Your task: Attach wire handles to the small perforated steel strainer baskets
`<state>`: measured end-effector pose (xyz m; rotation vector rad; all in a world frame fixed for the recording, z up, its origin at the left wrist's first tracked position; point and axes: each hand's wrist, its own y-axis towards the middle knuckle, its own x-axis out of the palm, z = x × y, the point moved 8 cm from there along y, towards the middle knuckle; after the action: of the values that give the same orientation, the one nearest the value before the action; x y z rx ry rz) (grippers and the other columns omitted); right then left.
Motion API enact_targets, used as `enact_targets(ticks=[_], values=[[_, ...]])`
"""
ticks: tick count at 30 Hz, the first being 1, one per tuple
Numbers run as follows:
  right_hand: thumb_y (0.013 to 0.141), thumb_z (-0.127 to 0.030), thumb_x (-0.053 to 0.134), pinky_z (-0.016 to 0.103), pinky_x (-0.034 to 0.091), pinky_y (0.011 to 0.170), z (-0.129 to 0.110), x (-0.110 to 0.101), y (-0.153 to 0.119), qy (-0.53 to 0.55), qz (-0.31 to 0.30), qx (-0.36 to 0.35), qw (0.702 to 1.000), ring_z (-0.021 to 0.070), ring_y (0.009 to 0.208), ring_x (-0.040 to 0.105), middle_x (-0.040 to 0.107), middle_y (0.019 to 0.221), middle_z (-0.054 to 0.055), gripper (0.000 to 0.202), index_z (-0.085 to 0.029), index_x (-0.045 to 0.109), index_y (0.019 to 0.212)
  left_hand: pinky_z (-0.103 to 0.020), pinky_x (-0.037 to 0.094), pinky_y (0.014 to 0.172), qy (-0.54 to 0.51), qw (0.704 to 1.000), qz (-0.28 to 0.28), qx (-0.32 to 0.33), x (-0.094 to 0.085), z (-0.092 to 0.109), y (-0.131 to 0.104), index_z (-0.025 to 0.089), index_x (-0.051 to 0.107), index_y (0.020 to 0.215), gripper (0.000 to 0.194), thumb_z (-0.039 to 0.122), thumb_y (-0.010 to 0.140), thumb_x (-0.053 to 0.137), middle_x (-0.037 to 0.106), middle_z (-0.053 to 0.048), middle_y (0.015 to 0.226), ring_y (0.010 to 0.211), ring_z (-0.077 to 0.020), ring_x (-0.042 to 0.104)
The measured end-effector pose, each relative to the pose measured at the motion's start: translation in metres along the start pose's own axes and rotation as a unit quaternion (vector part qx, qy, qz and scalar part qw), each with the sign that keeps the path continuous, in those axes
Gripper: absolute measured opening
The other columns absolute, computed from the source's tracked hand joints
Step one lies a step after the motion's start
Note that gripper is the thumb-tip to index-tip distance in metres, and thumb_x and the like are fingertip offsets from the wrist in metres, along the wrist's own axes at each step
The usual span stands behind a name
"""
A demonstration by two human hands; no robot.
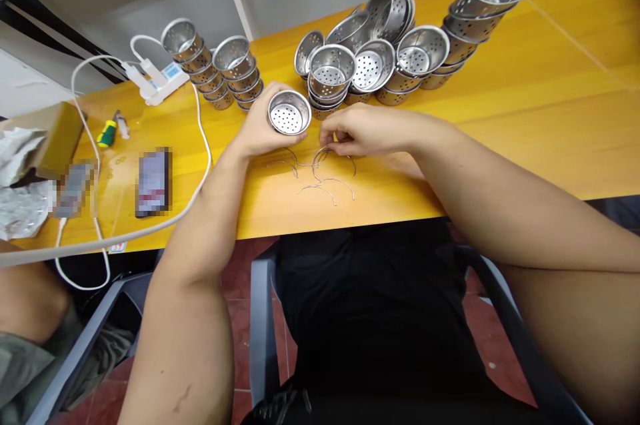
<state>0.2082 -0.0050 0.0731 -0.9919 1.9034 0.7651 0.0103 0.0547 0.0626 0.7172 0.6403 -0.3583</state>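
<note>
My left hand is wrapped round a perforated metal cup, its open mouth facing up toward me. Just to the right, my right hand pinches a thin curved wire between thumb and fingers. More bent wire pieces lie loose on the yellow table below both hands. Directly behind the right hand stands a short stack of perforated cups. How the fingertips meet the wire is partly hidden.
Two cup stacks stand at the back left, beside a white power strip with trailing cables. Several cups crowd the back; a tall leaning stack is at right. A phone and screwdriver lie left.
</note>
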Motion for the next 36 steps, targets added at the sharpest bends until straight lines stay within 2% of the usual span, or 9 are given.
enact_targets(ticks=[4, 8, 10, 13, 17, 22, 26, 31, 36], values=[[0.093, -0.008, 0.073, 0.032, 0.052, 0.075, -0.004, -0.008, -0.003, 0.045, 0.027, -0.029, 0.998, 0.0179, 0.078, 0.069, 0.078, 0.096, 0.001, 0.024, -0.021, 0.084, 0.11, -0.064, 0.065, 0.121, -0.037, 0.999, 0.001, -0.001, 0.005, 0.003, -0.001, 0.03, 0.067, 0.138, 0.102, 0.099, 0.068, 0.095, 0.08, -0.011, 0.134, 0.126, -0.0375, 0.081], [0.104, -0.021, 0.079, 0.029, 0.048, 0.064, -0.004, -0.014, -0.006, 0.118, 0.064, -0.022, 0.991, 0.0141, 0.067, 0.065, 0.073, 0.084, -0.002, 0.003, -0.021, 0.08, 0.101, -0.062, 0.065, 0.12, -0.047, 0.998, 0.02, 0.03, 0.006, -0.003, 0.001, 0.028, 0.066, 0.138, 0.103, 0.093, 0.066, 0.103, 0.078, -0.009, 0.13, 0.123, -0.0361, 0.082], [0.109, -0.03, 0.08, 0.027, 0.046, 0.059, -0.005, -0.017, -0.007, 0.169, 0.083, -0.029, 0.982, 0.0127, 0.062, 0.062, 0.071, 0.078, -0.003, 0.011, -0.021, 0.08, 0.103, -0.058, 0.065, 0.119, -0.056, 0.997, 0.027, 0.036, 0.006, -0.008, 0.002, 0.028, 0.065, 0.139, 0.105, 0.09, 0.064, 0.105, 0.078, -0.008, 0.129, 0.121, -0.0345, 0.082], [0.112, -0.035, 0.083, 0.027, 0.045, 0.057, -0.009, -0.02, -0.007, 0.255, 0.095, -0.059, 0.961, 0.012, 0.06, 0.06, 0.068, 0.074, -0.004, 0.016, -0.019, 0.083, 0.115, -0.052, 0.067, 0.113, -0.08, 0.995, 0.038, 0.042, 0.008, -0.015, 0.003, 0.028, 0.06, 0.139, 0.107, 0.089, 0.064, 0.107, 0.077, -0.008, 0.128, 0.12, -0.0325, 0.082], [0.108, -0.039, 0.091, 0.026, 0.043, 0.056, -0.01, -0.024, -0.005, 0.324, 0.117, -0.073, 0.936, 0.0111, 0.061, 0.058, 0.069, 0.074, -0.003, 0.023, -0.018, 0.085, 0.114, -0.049, 0.068, 0.109, -0.105, 0.991, 0.062, 0.058, 0.009, -0.023, 0.002, 0.03, 0.051, 0.142, 0.111, 0.091, 0.066, 0.105, 0.073, -0.006, 0.129, 0.119, -0.0309, 0.081], [0.103, -0.044, 0.098, 0.025, 0.044, 0.051, -0.009, -0.03, -0.005, 0.354, 0.171, -0.071, 0.917, 0.0125, 0.06, 0.063, 0.076, 0.076, -0.002, 0.032, -0.021, 0.077, 0.108, -0.048, 0.068, 0.107, -0.101, 0.989, 0.08, 0.071, 0.006, -0.03, 0.0, 0.033, 0.047, 0.142, 0.115, 0.092, 0.063, 0.105, 0.069, -0.004, 0.13, 0.117, -0.0292, 0.08], [0.105, -0.058, 0.096, 0.028, 0.044, 0.046, -0.005, -0.04, -0.008, 0.365, 0.236, -0.038, 0.9, 0.0125, 0.05, 0.06, 0.076, 0.07, -0.004, 0.043, -0.026, 0.068, 0.103, -0.048, 0.068, 0.108, -0.11, 0.99, 0.064, 0.067, 0.008, -0.024, 0.001, 0.031, 0.05, 0.142, 0.112, 0.089, 0.065, 0.106, 0.071, -0.006, 0.131, 0.121, -0.0313, 0.08], [0.103, -0.065, 0.096, 0.031, 0.041, 0.045, 0.006, -0.047, -0.013, 0.354, 0.304, 0.005, 0.884, 0.0121, 0.045, 0.056, 0.079, 0.07, -0.005, 0.047, -0.028, 0.069, 0.112, -0.056, 0.068, 0.113, -0.082, 0.992, 0.065, 0.063, 0.008, -0.017, 0.003, 0.029, 0.057, 0.145, 0.107, 0.094, 0.072, 0.098, 0.074, -0.01, 0.133, 0.12, -0.033, 0.08], [0.105, -0.071, 0.092, 0.036, 0.036, 0.039, 0.012, -0.046, -0.013, 0.351, 0.341, 0.005, 0.872, 0.0143, 0.041, 0.054, 0.078, 0.067, -0.005, 0.046, -0.03, 0.071, 0.11, -0.063, 0.065, 0.121, -0.047, 0.995, 0.077, 0.048, 0.008, -0.018, 0.005, 0.029, 0.063, 0.143, 0.1, 0.088, 0.073, 0.102, 0.077, -0.011, 0.135, 0.125, -0.0356, 0.079]])
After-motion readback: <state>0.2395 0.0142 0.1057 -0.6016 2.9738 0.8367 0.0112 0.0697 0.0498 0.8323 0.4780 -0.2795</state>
